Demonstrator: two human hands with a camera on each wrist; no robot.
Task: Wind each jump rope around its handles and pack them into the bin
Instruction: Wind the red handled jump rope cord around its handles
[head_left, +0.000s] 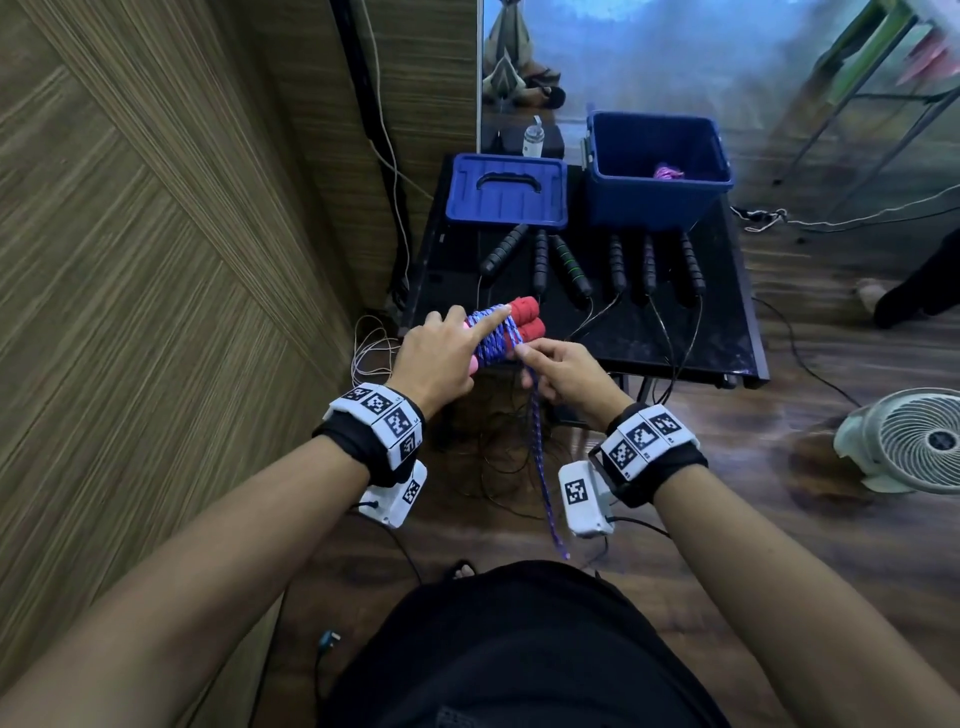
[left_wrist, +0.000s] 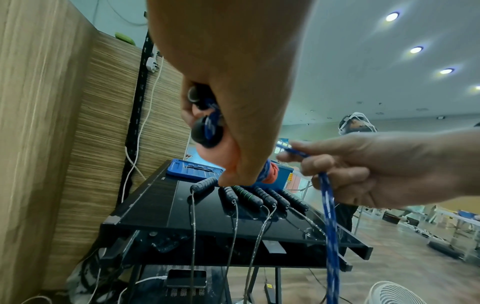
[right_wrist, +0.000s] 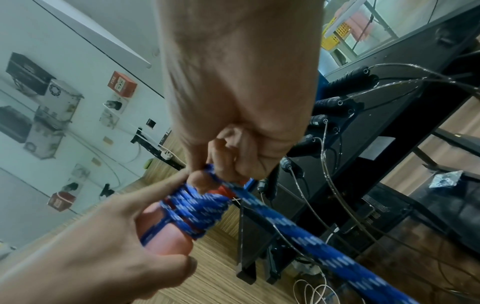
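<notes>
Left hand (head_left: 439, 358) grips the red handles (head_left: 524, 317), forefinger pinning the wound blue rope (head_left: 493, 338). Right hand (head_left: 563, 371) pinches the loose tail. Bin (head_left: 660, 171) stands at one o'clock on the bench (head_left: 727, 332). Should the forefinger lift or the tail slacken, the coils would likely spring loose.

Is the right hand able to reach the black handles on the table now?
Probably not yet. The right hand pinches the blue rope, so it is busy. The black handles lie uncovered on the table just ahead, nothing blocking them.
</notes>
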